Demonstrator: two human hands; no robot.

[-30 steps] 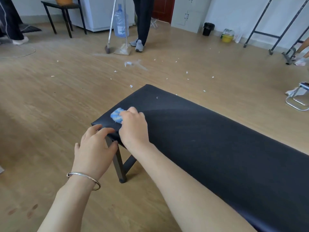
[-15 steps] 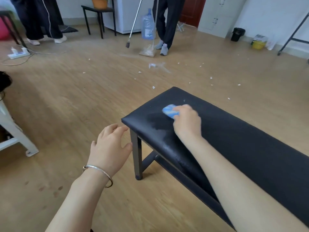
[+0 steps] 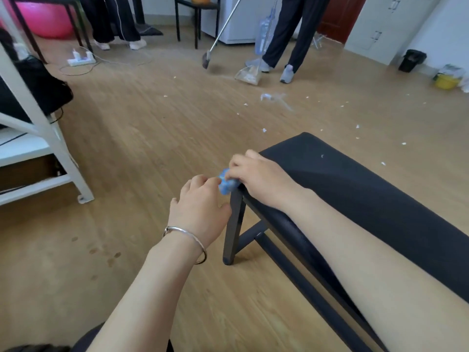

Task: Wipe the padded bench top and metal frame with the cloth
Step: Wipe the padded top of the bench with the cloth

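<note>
Here the right hand curls around the bunched blue cloth, pressing it against the near corner of the black padded bench top, just above the dark metal leg. The left hand, empty with fingers loosely bent, hovers just beside the cloth.

Right hand palm down, fingers curled and closed around something at their tips, slightly blurred. Right forearm bare, running in from lower right, wrist straight. Left hand just beside the right, palm down, fingers loosely bent, tips close to the right hand's fingertips; whether they touch is unclear. Left forearm bare, rising from bottom centre, thin bangle at wrist.
</note>
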